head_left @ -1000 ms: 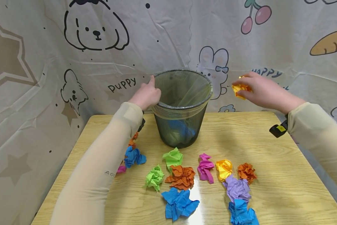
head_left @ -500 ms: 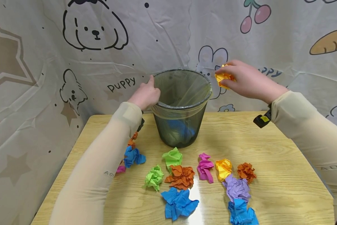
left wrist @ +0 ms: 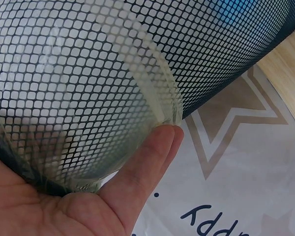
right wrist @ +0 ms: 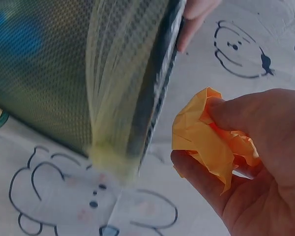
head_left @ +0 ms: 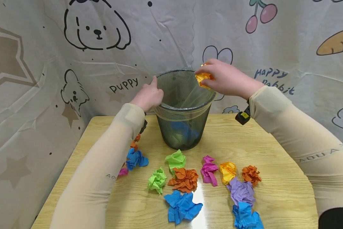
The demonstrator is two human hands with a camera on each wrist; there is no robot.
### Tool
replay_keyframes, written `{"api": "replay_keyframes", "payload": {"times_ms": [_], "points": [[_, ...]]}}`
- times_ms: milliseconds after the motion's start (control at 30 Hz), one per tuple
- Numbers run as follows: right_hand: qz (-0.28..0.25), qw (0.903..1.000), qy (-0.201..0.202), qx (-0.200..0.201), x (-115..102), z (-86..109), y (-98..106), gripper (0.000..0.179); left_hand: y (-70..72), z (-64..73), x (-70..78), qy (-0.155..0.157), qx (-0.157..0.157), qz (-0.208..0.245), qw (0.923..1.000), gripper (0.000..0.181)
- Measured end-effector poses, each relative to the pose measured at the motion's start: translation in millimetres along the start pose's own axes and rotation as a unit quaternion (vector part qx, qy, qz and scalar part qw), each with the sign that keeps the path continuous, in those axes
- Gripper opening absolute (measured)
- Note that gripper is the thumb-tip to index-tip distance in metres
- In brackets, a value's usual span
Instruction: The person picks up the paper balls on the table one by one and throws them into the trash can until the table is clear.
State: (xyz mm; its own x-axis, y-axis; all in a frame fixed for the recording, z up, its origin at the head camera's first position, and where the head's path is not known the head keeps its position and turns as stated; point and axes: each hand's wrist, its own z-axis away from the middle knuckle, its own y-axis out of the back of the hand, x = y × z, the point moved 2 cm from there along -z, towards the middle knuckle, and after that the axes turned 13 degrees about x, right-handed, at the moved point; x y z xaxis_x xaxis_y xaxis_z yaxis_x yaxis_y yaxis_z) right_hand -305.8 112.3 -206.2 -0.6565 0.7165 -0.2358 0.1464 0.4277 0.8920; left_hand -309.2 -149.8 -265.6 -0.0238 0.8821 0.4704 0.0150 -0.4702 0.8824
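My right hand (head_left: 224, 78) pinches a yellow-orange crumpled paper ball (head_left: 203, 77) between thumb and fingers, above the right side of the bin's opening. In the right wrist view, that paper ball (right wrist: 209, 140) appears just outside the rim. A dark mesh wastebasket (head_left: 180, 136) stands upright at the back of the table, with a thin yellowish liner (head_left: 185, 115) folded over its rim. My left hand (head_left: 149, 97) grips the rim on the left, fingers bridging it. In the left wrist view, fingers (left wrist: 145, 169) press against the lined mesh outside. Blue and pale shapes show dimly through the mesh.
Crumpled papers lie across the wooden table (head_left: 280, 197): green (head_left: 157, 180), orange (head_left: 184, 180), blue (head_left: 182, 206), pink (head_left: 209, 171), yellow (head_left: 228, 172) and purple (head_left: 241, 191). My left forearm partly hides several more. A printed curtain (head_left: 165, 35) hangs behind.
My right hand has moved left with the yellow-orange paper ball, from beyond the wastebasket's right side to over its opening. My left hand has stayed on the rim.
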Motion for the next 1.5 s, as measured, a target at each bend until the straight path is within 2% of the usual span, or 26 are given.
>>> {"api": "replay_keyframes", "payload": {"times_ms": [200, 433, 667, 1000, 1133, 1367, 1500], "points": [[-0.017, 0.9993, 0.025, -0.021, -15, -14.9, -14, 0.039, 0.8, 0.4, 0.6, 0.002, 0.000, 0.003, 1.0000, 0.071], [-0.016, 0.9989, 0.032, -0.030, -24, -30.7, -29, 0.036, 0.7, 0.3, 0.1, 0.003, 0.002, 0.003, 1.0000, 0.071], [-0.026, 0.9974, 0.040, -0.054, -29, -35.5, -41, 0.037, -0.8, -0.1, 0.1, 0.000, 0.011, -0.003, 0.9999, 0.072], [-0.023, 0.9955, 0.021, -0.090, -27, -36.8, -50, 0.039, 0.0, 1.0, 0.3, 0.005, 0.006, 0.002, 1.0000, 0.072], [-0.020, 0.9947, 0.025, -0.097, -27, -37.0, -51, 0.045, 0.5, 1.0, 0.3, 0.006, 0.007, -0.002, 1.0000, 0.072], [-0.003, 0.9924, 0.018, -0.121, -25, -36.7, -52, 0.068, -0.1, 0.5, 0.5, 0.005, 0.011, -0.007, 0.9999, 0.072], [0.004, 0.9933, 0.016, -0.115, -22, -35.2, -51, 0.073, 0.2, 0.7, 0.4, 0.003, 0.013, -0.007, 0.9999, 0.073]]}}
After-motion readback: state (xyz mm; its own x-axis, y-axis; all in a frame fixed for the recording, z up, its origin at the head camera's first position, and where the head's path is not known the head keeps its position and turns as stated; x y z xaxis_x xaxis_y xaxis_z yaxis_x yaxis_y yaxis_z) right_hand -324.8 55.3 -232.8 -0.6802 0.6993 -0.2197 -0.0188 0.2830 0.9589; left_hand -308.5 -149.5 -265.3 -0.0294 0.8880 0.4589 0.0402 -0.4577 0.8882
